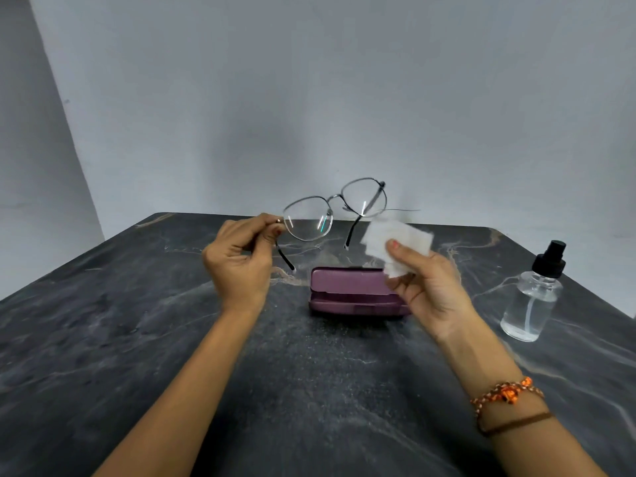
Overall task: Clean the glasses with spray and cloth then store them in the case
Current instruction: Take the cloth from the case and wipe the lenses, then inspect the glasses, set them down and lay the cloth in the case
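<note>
Wire-framed glasses (335, 208) look light and fragile, so the left hand (241, 256) pinches them at the hinge corner. Right hand (428, 287) pinches the soft white cloth (399, 241).

Readable text: none anywhere in the view.
Spray bottle (531, 297): clear body, black pump top, no label or print visible; stands near the right edge of the table (103, 339).
Case (354, 292): plain purple shell, no brand or mark legible; sits mid-table.
Glasses (335, 210): thin metal frame, any marking on the arms too small to read.
Cloth (395, 241): plain white, no print.
Wall: bare, no sign.
</note>
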A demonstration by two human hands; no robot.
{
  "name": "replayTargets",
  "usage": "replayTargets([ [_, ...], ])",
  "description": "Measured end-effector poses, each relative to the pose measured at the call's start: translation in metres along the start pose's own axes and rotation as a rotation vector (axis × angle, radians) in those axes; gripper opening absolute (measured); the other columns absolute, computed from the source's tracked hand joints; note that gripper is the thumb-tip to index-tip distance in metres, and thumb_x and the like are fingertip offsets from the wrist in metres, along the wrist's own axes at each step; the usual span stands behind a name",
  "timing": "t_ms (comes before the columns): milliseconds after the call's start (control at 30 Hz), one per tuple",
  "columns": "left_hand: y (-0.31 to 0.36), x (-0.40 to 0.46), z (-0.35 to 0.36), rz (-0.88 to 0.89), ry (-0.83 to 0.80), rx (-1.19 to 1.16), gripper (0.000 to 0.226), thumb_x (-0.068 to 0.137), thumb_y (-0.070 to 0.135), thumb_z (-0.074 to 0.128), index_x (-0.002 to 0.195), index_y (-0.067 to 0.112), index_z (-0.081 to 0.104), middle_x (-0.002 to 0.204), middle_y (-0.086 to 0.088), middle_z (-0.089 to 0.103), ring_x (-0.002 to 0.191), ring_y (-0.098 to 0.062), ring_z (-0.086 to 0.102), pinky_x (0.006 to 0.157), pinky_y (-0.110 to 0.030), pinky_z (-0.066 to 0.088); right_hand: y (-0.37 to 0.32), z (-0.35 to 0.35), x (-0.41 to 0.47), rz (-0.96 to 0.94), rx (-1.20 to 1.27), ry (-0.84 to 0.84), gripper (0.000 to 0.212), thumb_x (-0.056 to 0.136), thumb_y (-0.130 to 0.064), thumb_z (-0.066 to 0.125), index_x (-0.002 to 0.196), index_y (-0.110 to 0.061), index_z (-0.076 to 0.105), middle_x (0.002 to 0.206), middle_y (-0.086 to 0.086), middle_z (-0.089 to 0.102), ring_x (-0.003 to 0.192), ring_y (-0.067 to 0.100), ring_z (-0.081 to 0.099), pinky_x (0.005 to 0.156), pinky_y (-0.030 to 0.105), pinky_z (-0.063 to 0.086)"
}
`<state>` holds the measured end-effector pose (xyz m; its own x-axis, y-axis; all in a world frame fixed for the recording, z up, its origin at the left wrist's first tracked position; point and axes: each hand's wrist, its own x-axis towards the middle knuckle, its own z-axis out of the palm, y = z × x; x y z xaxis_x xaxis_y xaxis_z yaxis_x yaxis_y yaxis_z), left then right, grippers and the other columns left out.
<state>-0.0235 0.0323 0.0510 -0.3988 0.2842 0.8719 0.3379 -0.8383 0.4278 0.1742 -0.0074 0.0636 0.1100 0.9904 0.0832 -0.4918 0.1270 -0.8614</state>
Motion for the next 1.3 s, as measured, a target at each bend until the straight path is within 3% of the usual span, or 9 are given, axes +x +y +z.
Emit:
replayTargets([
  [100,-0.008,0.001,0.000,-0.029,0.033,-0.008,0.028,0.073,0.001,0.069,0.099,0.004,0.060,0.072,0.042,0.060,0.069,0.008,0.054,0.065,-0.012,0.045,-0.009,-0.019,0.010,-0.091,-0.049,0.223,0.012,0.073,-0.007,0.068,0.079,-0.012,0.059,0.060,-0.004,0.067,0.054,0.006,0.059,0.043,0.013,0.045],
  [267,-0.013,-0.003,0.002,-0.005,0.002,-0.012,0.026,0.074,0.006,0.069,0.099,0.005,0.061,0.073,0.042,0.060,0.069,0.008,0.053,0.064,-0.016,0.046,-0.007,-0.053,0.025,-0.231,-0.323,0.518,0.013,0.085,-0.015,0.057,0.072,-0.015,0.059,0.069,-0.003,0.056,0.060,0.008,0.051,0.045,0.013,0.043],
  [433,-0.014,-0.006,0.003,-0.001,-0.039,-0.026,0.026,0.075,0.008,0.069,0.099,0.006,0.061,0.074,0.042,0.061,0.070,0.008,0.053,0.064,-0.013,0.045,0.001,-0.068,0.032,-0.258,-0.842,0.614,0.026,0.077,-0.022,0.062,0.101,-0.011,0.062,0.095,0.010,0.066,0.090,0.028,0.061,0.080,0.045,0.052],
  [567,-0.014,-0.007,0.003,0.007,-0.051,-0.016,0.028,0.075,0.009,0.069,0.101,0.003,0.059,0.074,0.043,0.060,0.070,0.010,0.053,0.064,-0.012,0.043,0.004,-0.072,0.027,-0.211,-1.221,0.579,0.024,0.077,-0.021,0.059,0.098,-0.011,0.064,0.100,0.015,0.067,0.095,0.034,0.059,0.069,0.031,0.038],
  [733,-0.013,-0.006,0.003,0.005,-0.053,-0.014,0.029,0.076,0.008,0.068,0.102,0.003,0.058,0.073,0.044,0.059,0.070,0.010,0.053,0.065,-0.009,0.041,0.009,-0.076,0.025,-0.116,-1.497,0.589,0.031,0.080,-0.015,0.056,0.110,-0.008,0.056,0.108,0.020,0.063,0.101,0.039,0.056,0.069,0.034,0.036],
  [933,-0.011,-0.004,0.001,0.003,-0.035,-0.017,0.029,0.076,0.006,0.068,0.103,0.003,0.058,0.073,0.041,0.061,0.071,0.009,0.053,0.065,-0.010,0.041,0.014,-0.076,0.028,-0.099,-1.651,0.563,0.061,0.080,-0.016,0.056,0.136,-0.009,0.033,0.129,0.021,0.050,0.121,0.043,0.038,0.095,0.047,0.037],
  [1100,-0.008,-0.002,0.000,0.016,-0.033,-0.016,0.029,0.076,0.006,0.068,0.103,0.001,0.058,0.075,0.041,0.061,0.073,0.008,0.054,0.066,-0.013,0.043,0.016,-0.065,0.027,-0.477,-1.505,0.604,0.044,0.086,-0.019,0.053,0.128,-0.012,0.044,0.132,0.017,0.046,0.118,0.036,0.039,0.094,0.042,0.034],
  [1200,-0.003,-0.002,-0.001,0.079,-0.064,0.016,0.024,0.078,0.009,0.067,0.099,0.002,0.060,0.077,0.041,0.061,0.074,0.009,0.054,0.068,-0.013,0.041,0.016,-0.049,0.024,-0.741,-1.212,0.521,0.031,0.089,-0.016,0.050,0.118,-0.009,0.053,0.119,0.010,0.055,0.107,0.026,0.049,0.089,0.037,0.040],
  [1300,0.007,-0.001,-0.002,0.216,-0.139,0.075,0.017,0.079,0.013,0.065,0.087,-0.002,0.068,0.082,0.023,0.064,0.073,0.009,0.054,0.068,-0.015,0.040,0.013,-0.030,0.017,-0.759,-0.814,0.446,0.020,0.090,-0.019,0.051,0.108,-0.016,0.058,0.101,-0.002,0.058,0.091,0.014,0.054,0.080,0.028,0.047],
])
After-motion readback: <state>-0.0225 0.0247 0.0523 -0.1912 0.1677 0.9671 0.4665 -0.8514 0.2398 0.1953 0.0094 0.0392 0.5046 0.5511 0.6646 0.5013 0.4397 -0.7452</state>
